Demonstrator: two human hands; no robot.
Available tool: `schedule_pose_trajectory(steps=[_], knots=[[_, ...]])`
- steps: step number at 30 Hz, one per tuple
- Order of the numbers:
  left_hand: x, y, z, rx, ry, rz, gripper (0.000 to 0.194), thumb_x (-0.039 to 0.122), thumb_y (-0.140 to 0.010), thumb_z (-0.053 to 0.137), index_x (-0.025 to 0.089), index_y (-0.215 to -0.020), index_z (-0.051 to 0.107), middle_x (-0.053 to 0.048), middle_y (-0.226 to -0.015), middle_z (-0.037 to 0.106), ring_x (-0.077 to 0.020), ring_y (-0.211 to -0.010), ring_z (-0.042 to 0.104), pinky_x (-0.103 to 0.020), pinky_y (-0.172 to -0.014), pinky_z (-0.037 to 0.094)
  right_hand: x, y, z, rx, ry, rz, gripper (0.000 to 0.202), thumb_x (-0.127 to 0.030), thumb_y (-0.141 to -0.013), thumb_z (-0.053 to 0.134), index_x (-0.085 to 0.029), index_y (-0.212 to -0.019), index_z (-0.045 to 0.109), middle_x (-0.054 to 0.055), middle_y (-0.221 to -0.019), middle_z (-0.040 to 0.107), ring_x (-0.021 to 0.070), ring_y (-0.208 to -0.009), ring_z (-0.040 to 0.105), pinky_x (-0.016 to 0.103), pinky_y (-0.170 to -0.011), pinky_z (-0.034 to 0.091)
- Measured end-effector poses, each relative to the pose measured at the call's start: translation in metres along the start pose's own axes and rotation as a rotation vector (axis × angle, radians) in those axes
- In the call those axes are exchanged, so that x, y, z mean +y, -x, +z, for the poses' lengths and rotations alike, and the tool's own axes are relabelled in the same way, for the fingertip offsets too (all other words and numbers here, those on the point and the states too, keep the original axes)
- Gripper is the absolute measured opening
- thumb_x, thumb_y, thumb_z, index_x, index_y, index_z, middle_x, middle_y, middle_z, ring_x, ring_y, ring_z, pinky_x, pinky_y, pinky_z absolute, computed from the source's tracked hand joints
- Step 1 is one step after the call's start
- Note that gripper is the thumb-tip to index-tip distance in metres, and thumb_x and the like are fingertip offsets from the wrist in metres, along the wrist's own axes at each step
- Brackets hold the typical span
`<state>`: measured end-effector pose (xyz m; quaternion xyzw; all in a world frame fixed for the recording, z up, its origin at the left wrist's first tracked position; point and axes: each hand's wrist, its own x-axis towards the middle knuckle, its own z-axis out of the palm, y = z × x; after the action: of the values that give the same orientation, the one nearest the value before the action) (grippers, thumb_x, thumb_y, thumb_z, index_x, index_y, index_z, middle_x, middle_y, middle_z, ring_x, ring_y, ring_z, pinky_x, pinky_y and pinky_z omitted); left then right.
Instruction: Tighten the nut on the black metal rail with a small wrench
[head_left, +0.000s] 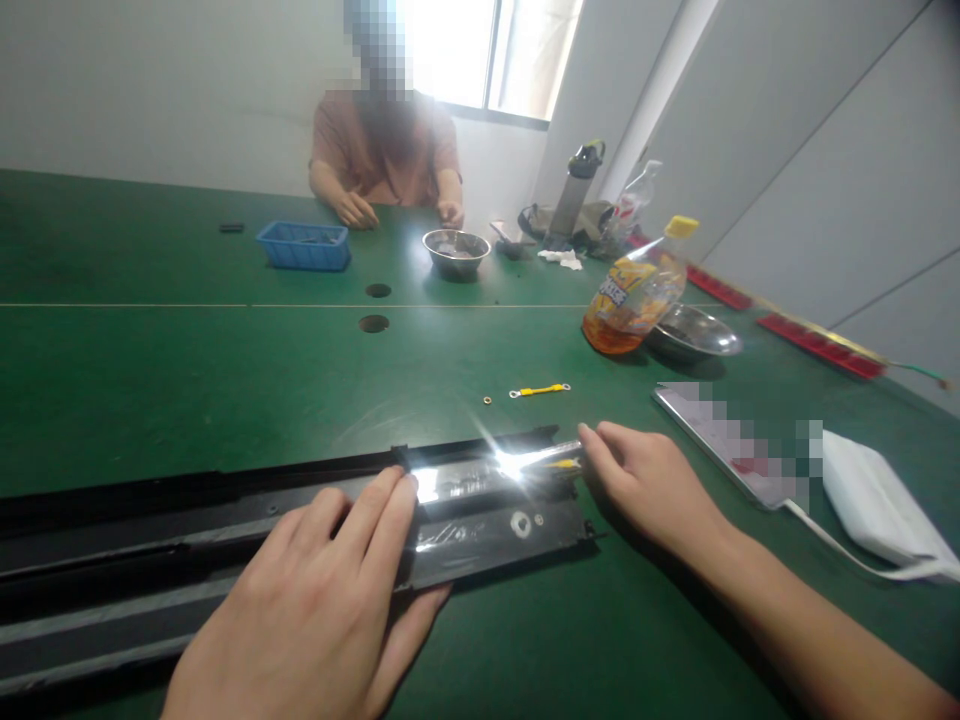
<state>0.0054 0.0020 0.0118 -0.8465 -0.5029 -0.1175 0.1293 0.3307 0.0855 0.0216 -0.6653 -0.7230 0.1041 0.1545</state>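
A long black panel (480, 545) lies on the green table, running in from the left edge. Near its right end is a shiny plate (457, 484) that reflects the light. My left hand (322, 590) grips the panel, fingers on top and thumb by the lower edge. At the right end of the plate, my right hand (649, 475) has its fingers pinched at the plate's corner, beside a yellow piece (562, 464); exactly what they hold is hard to make out. Beyond the panel lie a yellow cable with ring ends (541, 390) and a small brass ring (487, 400).
Across the green table (187, 380) sits a person (386, 150). A blue basket (306, 258), a metal bowl (456, 262) and a tall bottle (574, 195) stand there. At right are a drink bottle (630, 300), another bowl (694, 345), a phone (720, 450) and a white power bank (874, 500).
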Motion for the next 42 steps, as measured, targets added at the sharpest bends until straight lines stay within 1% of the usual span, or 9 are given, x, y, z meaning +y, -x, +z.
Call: schedule_pose_trajectory(steps=[5,11,19,26,30,42], knots=[[-0.0001,0.0008,0.0002,-0.004,-0.011,-0.002,0.065,0.054,-0.096,0.057,0.015,-0.148,0.053,-0.013,-0.145,0.064,-0.0322,-0.109,0.058,-0.048,-0.092,0.043,-0.0002,-0.0002,-0.0001,0.003,-0.001,-0.002,0.052,-0.056,-0.105,0.042,-0.024,-0.064,0.045,0.004,-0.062,0.062,0.0207,-0.059,0.054,0.033,-0.059,0.027],[0.0007,-0.0001,0.0004,-0.006,-0.013,0.003,0.067,0.054,-0.096,0.057,0.013,-0.148,0.053,-0.014,-0.144,0.064,-0.0323,-0.108,0.057,-0.049,-0.092,0.043,-0.0012,0.0000,-0.0004,-0.006,-0.002,0.010,0.052,-0.057,-0.105,0.042,-0.024,-0.064,0.044,0.004,-0.062,0.061,0.0207,-0.059,0.054,0.034,-0.060,0.027],[0.0005,0.0016,-0.0002,-0.005,-0.014,0.002,0.067,0.056,-0.095,0.058,0.013,-0.146,0.055,-0.014,-0.139,0.066,-0.0325,-0.107,0.057,-0.049,-0.091,0.044,-0.0007,-0.0001,-0.0003,-0.004,0.003,0.004,0.052,-0.057,-0.105,0.042,-0.024,-0.064,0.045,0.004,-0.061,0.061,0.0209,-0.059,0.054,0.033,-0.059,0.028],[0.0016,0.0021,-0.0003,-0.005,-0.021,0.007,0.068,0.055,-0.095,0.059,0.011,-0.147,0.054,-0.017,-0.137,0.065,-0.0337,-0.108,0.057,-0.051,-0.093,0.044,-0.0018,0.0000,-0.0011,-0.015,-0.010,0.029,0.053,-0.059,-0.104,0.041,-0.025,-0.064,0.044,0.004,-0.062,0.060,0.0216,-0.060,0.054,0.034,-0.060,0.028],[0.0017,0.0024,-0.0003,-0.001,-0.027,0.006,0.069,0.055,-0.095,0.059,0.010,-0.147,0.054,-0.018,-0.136,0.064,-0.0341,-0.108,0.057,-0.051,-0.092,0.045,-0.0021,0.0002,-0.0013,-0.018,-0.010,0.030,0.053,-0.059,-0.104,0.041,-0.025,-0.064,0.044,0.004,-0.063,0.060,0.0220,-0.060,0.054,0.034,-0.061,0.028],[0.0037,0.0033,-0.0041,-0.007,-0.061,-0.010,0.067,0.055,-0.094,0.059,0.012,-0.146,0.055,-0.019,-0.133,0.065,-0.0350,-0.105,0.059,-0.052,-0.090,0.047,-0.0008,-0.0009,-0.0003,-0.028,-0.003,0.038,0.051,-0.059,-0.104,0.041,-0.025,-0.066,0.046,0.005,-0.065,0.062,0.0231,-0.063,0.057,0.034,-0.062,0.027]])
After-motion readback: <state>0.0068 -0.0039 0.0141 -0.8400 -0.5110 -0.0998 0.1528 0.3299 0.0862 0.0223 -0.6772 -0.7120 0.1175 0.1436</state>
